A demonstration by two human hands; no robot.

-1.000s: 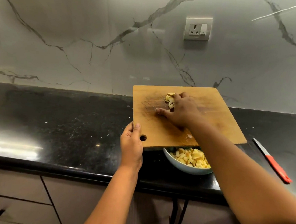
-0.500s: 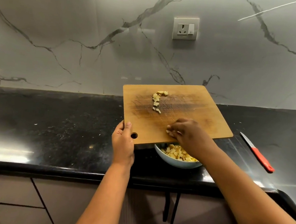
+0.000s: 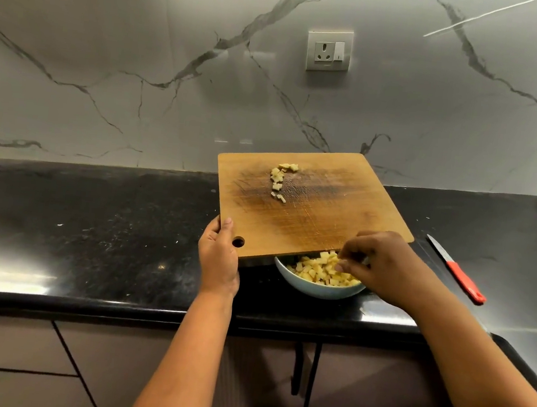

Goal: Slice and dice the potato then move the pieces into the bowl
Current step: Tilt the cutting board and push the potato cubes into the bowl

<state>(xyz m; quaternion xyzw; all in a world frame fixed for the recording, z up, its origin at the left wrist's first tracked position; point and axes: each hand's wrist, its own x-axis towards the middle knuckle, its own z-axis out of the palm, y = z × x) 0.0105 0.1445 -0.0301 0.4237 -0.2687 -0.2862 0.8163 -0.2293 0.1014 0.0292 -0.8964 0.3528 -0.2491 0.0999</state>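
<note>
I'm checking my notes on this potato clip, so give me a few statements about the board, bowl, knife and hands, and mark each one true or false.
1. The left hand holds the cutting board by its near corner. True.
2. The knife is in the right hand. False: it lies on the counter, to the right of the board.
3. A few potato pieces remain on the board. True.
4. The bowl is empty. False: it holds diced potato.
5. The right hand is at the board's near edge, over the bowl. True.
</note>
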